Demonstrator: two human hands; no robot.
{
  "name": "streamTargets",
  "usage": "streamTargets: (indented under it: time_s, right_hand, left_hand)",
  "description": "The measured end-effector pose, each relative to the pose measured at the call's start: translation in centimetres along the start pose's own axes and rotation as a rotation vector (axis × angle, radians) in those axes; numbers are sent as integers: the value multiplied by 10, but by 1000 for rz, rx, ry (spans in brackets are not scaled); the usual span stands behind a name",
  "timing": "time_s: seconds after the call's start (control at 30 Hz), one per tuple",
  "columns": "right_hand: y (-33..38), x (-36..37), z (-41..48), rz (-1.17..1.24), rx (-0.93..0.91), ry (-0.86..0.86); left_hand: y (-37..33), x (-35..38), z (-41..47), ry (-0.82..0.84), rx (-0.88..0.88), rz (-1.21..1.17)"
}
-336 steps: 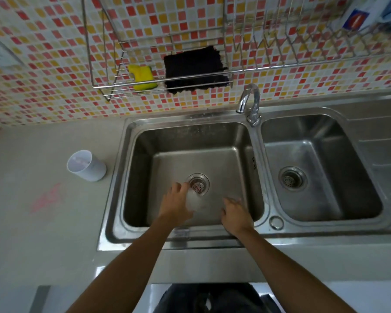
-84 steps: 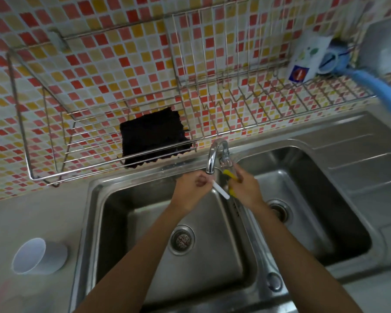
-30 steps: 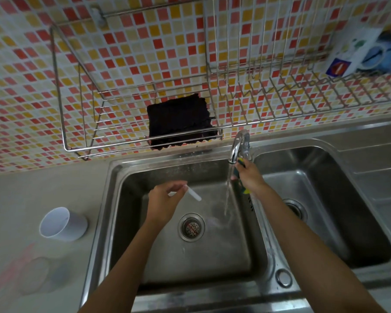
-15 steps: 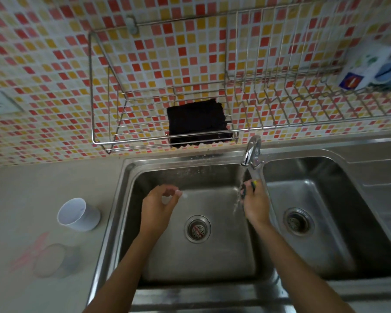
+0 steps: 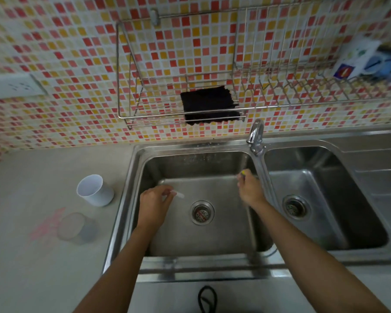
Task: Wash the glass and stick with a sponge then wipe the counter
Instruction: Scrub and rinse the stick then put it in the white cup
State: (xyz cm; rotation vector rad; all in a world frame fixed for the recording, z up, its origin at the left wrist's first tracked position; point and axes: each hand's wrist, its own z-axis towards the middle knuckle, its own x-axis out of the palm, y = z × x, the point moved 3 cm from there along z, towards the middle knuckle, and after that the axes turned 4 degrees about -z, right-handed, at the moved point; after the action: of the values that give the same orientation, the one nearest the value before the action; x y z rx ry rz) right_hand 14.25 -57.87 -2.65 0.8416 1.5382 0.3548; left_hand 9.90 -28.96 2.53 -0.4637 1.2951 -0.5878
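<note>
Fingers (image 5: 167,192) of left hand (image 5: 155,205) pinch stick (image 5: 180,195) | long axis left-right | free end rightward

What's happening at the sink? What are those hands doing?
Someone is washing up. Their left hand pinches a small white stick over the left basin. Their right hand grips a yellow sponge, mostly hidden in the fist, just below the faucet. The clear glass stands on the counter beside a white cup. A black cloth sits in the wire rack on the wall.
</note>
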Motion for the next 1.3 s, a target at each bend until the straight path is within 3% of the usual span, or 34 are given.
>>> streamTargets:
  time_s: [0.1, 0.27, 0.43, 0.57, 0.73, 0.9, 1.1, 1.2, 1.3]
  right_hand:
    - [7, 2, -5, -91, -3, 141]
    - [60, -2, -36, 154, 25, 186]
    - [173, -29, -59, 439, -231, 177]
    - [258, -64, -60, 492, -470, -32]
    - [318, -63, -10, 230, -504, -188]
    - [332, -28, 47, -116, -373, -46]
    - [326, -4, 77, -298, -339, -33]
    - [327, -12, 58, -296, -423, -235]
    - [333, -11, 8, -45, -667, -526]
  left_hand:
    - [7, -12, -9, 11, -1, -22]
    - [6, -41, -9, -49, -11, -65]
    - [4, -89, 9, -142, -88, -128]
    - [10, -128, 27, -198, -129, -183]
    - [32, -170, 41, -241, -97, -129]
    - [74, -197, 40, -258, -132, -84]
    - [123, -209, 31, -245, -214, -26]
    - [142, -209, 31, -201, -252, 17]
    - [157, -205, 32, -165, -279, 48]
